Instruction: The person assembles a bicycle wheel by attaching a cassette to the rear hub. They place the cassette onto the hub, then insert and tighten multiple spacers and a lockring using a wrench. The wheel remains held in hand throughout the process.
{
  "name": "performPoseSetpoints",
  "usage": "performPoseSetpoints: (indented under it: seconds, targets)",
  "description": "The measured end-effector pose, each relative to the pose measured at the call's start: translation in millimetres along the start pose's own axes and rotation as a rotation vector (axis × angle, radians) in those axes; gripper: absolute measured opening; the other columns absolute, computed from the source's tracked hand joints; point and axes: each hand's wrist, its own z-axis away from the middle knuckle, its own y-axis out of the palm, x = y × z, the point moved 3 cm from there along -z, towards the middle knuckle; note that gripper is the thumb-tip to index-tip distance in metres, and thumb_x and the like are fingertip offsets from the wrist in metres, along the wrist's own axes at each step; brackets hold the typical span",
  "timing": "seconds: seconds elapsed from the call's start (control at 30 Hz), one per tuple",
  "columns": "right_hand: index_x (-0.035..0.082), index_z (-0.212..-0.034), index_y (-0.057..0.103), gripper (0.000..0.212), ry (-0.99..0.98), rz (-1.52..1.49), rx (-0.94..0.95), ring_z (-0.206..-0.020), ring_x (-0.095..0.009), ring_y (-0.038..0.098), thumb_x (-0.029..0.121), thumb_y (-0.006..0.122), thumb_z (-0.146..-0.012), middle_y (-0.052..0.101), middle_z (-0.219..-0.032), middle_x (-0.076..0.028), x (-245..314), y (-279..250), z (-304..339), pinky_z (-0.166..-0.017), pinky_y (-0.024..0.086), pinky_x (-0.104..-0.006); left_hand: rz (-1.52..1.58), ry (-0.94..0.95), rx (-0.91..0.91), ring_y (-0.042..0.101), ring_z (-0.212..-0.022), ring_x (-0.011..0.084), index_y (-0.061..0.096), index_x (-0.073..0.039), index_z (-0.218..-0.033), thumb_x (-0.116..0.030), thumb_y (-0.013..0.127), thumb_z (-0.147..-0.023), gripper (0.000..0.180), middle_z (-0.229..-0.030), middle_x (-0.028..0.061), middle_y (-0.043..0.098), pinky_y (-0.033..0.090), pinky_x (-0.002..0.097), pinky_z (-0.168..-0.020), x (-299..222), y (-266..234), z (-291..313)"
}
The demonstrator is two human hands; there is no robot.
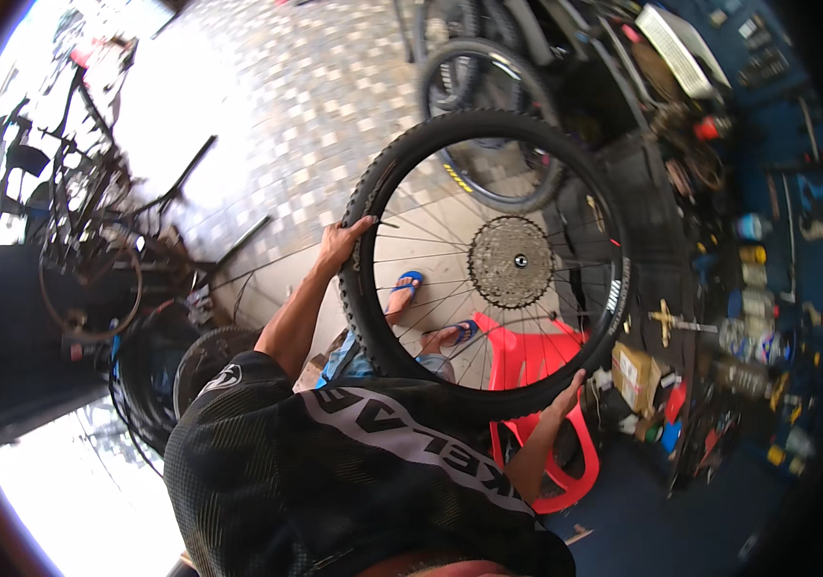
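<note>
A bicycle wheel [361, 298] with a black knobby tyre is held up in front of me, between my two hands. Its large silver cassette [510, 281] faces me at the hub, and thin spokes run out to the rim. My left hand [342, 242] grips the tyre at its left side, thumb on the near face and the other fingers hidden behind. At the lower right edge, my right hand [561, 396] is closed around the tyre, its fingers partly hidden. Below the wheel, a red plastic chair [580, 452] shows partly through the spokes.
Another bicycle wheel [430, 82] stands beyond the held one. Bicycle parts and frames [75, 183] crowd the left. At right, a cluttered bench bears tools, bottles [756, 337], a cardboard box [634, 377] and a white basket [681, 48]. My feet in blue flip-flops [411, 279] are below.
</note>
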Motion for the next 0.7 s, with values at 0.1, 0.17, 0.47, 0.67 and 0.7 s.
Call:
performPoseSetpoints:
  seconds: [0.1,0.17,0.47,0.67,0.7]
  targets:
    - [-0.008,-0.123,0.068,0.085,-0.055,-0.112,0.158,-0.102,-0.032,0.069,0.071,0.068,-0.091,0.069,-0.117,-0.018,-0.5,40.8,-6.0,-0.09,0.057,-0.0439,0.112,0.092,-0.031,0.073,-0.078,0.0218,0.075,0.006,-0.107,-0.064,0.079,-0.083,0.074,-0.085,0.0145,0.075,0.057,0.039,-0.073,-40.6,-43.8,32.4]
    - [-0.003,-0.132,0.064,0.084,-0.087,-0.134,0.351,-0.109,-0.03,0.068,0.072,0.065,-0.093,0.068,-0.123,-0.014,8.6,88.8,-13.8,-0.095,0.055,-0.0448,0.064,0.155,-0.141,0.071,-0.076,0.0203,0.075,0.006,-0.104,-0.062,0.079,-0.085,0.07,-0.082,0.0121,0.074,0.055,0.038,-0.074,-44.6,-88.5,44.5]
    - [0.013,-0.158,0.044,0.103,0.261,0.199,1.146,-0.124,-0.026,0.057,0.089,0.048,-0.089,0.055,-0.146,-0.011,-6.7,318.1,40.6,-0.102,0.046,-0.0411,-0.03,0.551,-0.663,0.07,-0.093,0.0315,0.063,-0.002,-0.116,-0.035,0.096,-0.072,0.063,-0.1,0.017,0.071,0.056,0.0412,-0.081,-120.5,-166.9,212.8]
    - [0.011,-0.148,0.053,0.084,-0.057,0.707,1.541,-0.1,-0.021,0.061,0.079,0.045,-0.1,0.065,-0.12,-0.008,6.0,370.7,153.3,-0.085,0.049,-0.0363,-0.577,0.819,-0.799,0.06,-0.1,0.0231,0.064,-0.018,-0.113,-0.036,0.09,-0.064,0.059,-0.099,0.0027,0.058,0.045,0.0416,-0.085,-98.5,-113.8,265.9]
    - [0.011,-0.147,0.054,0.082,-0.096,0.754,1.561,-0.1,-0.021,0.062,0.078,0.044,-0.1,0.065,-0.119,-0.009,9.9,364.8,145.0,-0.085,0.049,-0.036,-0.626,0.827,-0.826,0.059,-0.099,0.0216,0.062,-0.019,-0.114,-0.036,0.088,-0.064,0.058,-0.1,0.0013,0.057,0.045,0.0409,-0.086,-87.4,-107.0,259.7]
